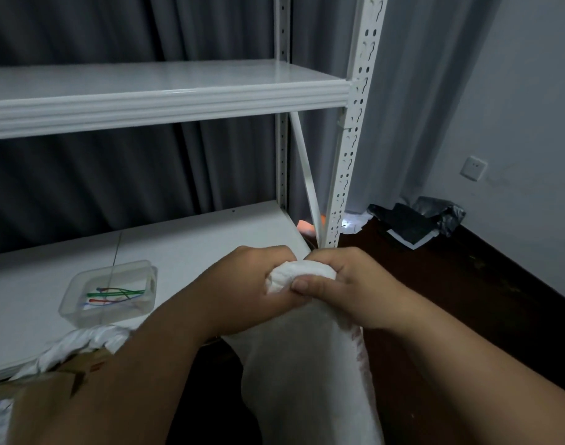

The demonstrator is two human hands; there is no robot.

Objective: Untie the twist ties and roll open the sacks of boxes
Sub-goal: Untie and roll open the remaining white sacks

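Note:
A white woven sack [306,364] stands in front of me, its gathered top held up near the shelf's front edge. My left hand [252,284] grips the bunched mouth from the left. My right hand [348,284] grips it from the right, thumb pressed on the cloth. No twist tie shows on this sack's mouth. At the lower left a second sack [82,342] has its rim rolled down around a cardboard box [50,390]. A clear plastic tub [109,292] on the shelf holds several coloured twist ties [114,293].
A white metal rack has a lower shelf [194,248] and an upper shelf [162,97]; its perforated post [345,175] rises just behind my hands. Dark curtains hang behind. Black plastic bags [416,220] lie on the dark floor by the wall at right.

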